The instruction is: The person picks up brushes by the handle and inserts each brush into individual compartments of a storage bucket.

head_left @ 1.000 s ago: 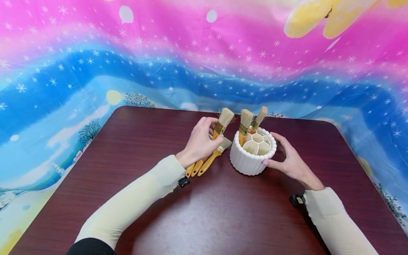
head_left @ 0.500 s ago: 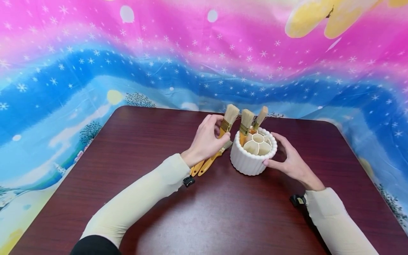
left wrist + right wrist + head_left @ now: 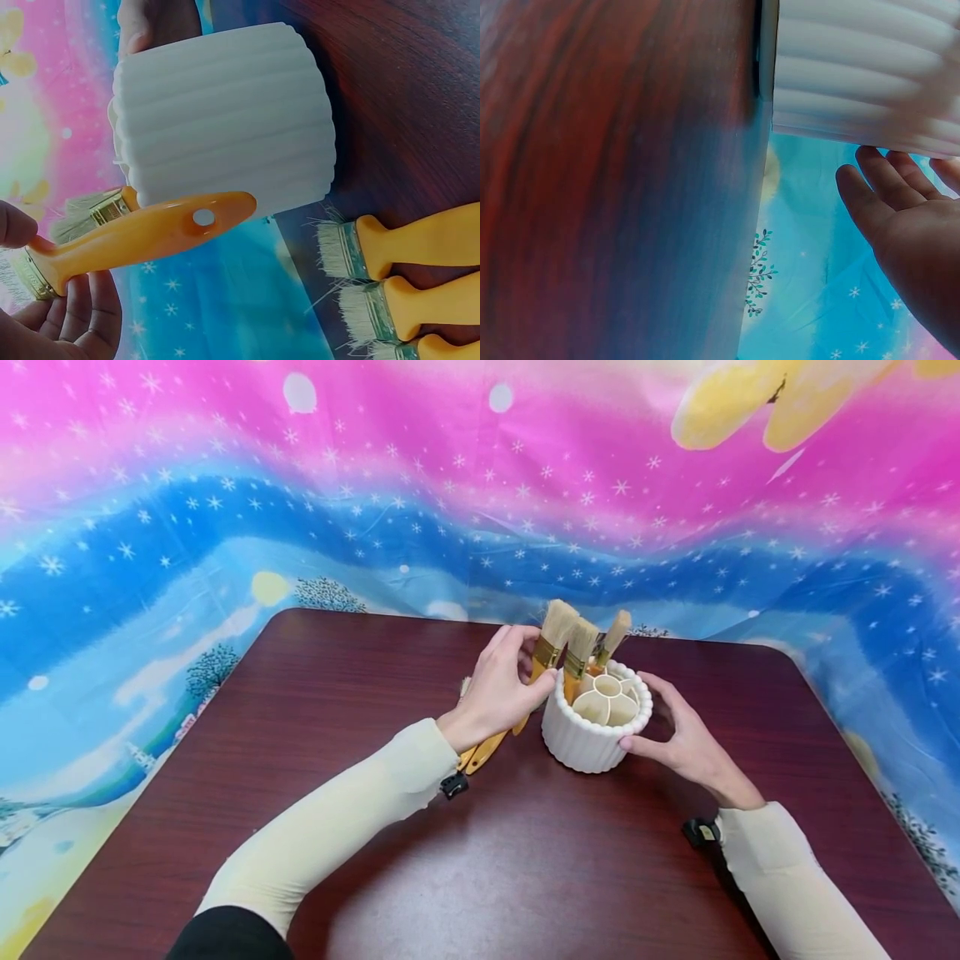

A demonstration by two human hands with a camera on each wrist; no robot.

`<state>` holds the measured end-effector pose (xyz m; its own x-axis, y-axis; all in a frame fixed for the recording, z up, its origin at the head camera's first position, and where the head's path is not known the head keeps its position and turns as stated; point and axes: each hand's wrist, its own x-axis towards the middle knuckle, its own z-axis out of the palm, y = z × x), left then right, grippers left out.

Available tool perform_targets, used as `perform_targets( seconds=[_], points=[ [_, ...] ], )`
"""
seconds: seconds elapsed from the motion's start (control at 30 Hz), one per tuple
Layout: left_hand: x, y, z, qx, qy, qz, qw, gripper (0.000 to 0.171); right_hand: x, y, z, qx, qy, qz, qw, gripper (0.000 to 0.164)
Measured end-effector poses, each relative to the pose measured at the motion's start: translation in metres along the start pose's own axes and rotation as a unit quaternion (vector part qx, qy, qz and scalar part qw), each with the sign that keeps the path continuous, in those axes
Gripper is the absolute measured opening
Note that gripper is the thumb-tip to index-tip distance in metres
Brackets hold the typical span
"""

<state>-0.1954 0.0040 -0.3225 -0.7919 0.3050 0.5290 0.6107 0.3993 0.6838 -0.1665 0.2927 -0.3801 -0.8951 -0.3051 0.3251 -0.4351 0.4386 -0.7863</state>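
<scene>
My left hand (image 3: 498,689) pinches a flat paintbrush (image 3: 557,625) near its metal band, bristles up and the orange handle slanting down. The brush is just left of a white ribbed brush holder (image 3: 581,745); in the left wrist view, its handle (image 3: 142,236) overlaps the holder's wall (image 3: 225,120). My right hand (image 3: 682,735) holds the holder's right side, thumb at the front and fingers behind. In the right wrist view, several fingertips reach the ribbed wall (image 3: 855,71). Two paintbrushes stand in the holder's compartments, one at the left (image 3: 581,647) and one at the back (image 3: 617,633).
Several paintbrushes (image 3: 427,240) with orange handles lie side by side on the dark red-brown table (image 3: 375,677), partly hidden under my left hand in the head view. A printed pink and blue cloth (image 3: 420,510) hangs behind the table.
My left hand has carried the paintbrush to the right and slightly up, away from the lying brushes and close to the holder. The right hand and the holder have stayed in place.
</scene>
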Motion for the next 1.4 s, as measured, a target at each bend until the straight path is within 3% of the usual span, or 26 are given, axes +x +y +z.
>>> perform_targets(
  seconds=[0.17, 0.47, 0.73, 0.9, 1.2, 1.4],
  points=[
    [0.002, 0.003, 0.001, -0.025, 0.006, 0.013, 0.9996, 0.043, -0.001, -0.017, 0.001, -0.003, -0.001, 0.002, 1.000, 0.087],
    [0.006, 0.010, 0.003, -0.053, 0.016, 0.029, 0.9980, 0.043, 0.000, 0.014, 0.000, -0.019, 0.000, 0.012, 1.000, 0.094],
    [0.011, 0.021, 0.007, -0.076, 0.010, 0.025, 0.9968, 0.045, -0.002, -0.016, 0.001, -0.014, -0.001, 0.003, 1.000, 0.088],
    [0.014, 0.027, 0.009, -0.093, 0.012, 0.026, 0.9953, 0.045, -0.001, -0.021, 0.002, -0.016, -0.002, 0.005, 1.000, 0.088],
    [0.021, 0.039, 0.013, -0.126, 0.017, 0.040, 0.9910, 0.046, 0.000, 0.011, 0.001, -0.011, 0.002, 0.011, 1.000, 0.093],
    [0.022, 0.042, 0.015, -0.137, 0.032, 0.041, 0.9892, 0.047, 0.000, 0.016, 0.001, 0.001, 0.001, 0.009, 1.000, 0.095]
  ],
)
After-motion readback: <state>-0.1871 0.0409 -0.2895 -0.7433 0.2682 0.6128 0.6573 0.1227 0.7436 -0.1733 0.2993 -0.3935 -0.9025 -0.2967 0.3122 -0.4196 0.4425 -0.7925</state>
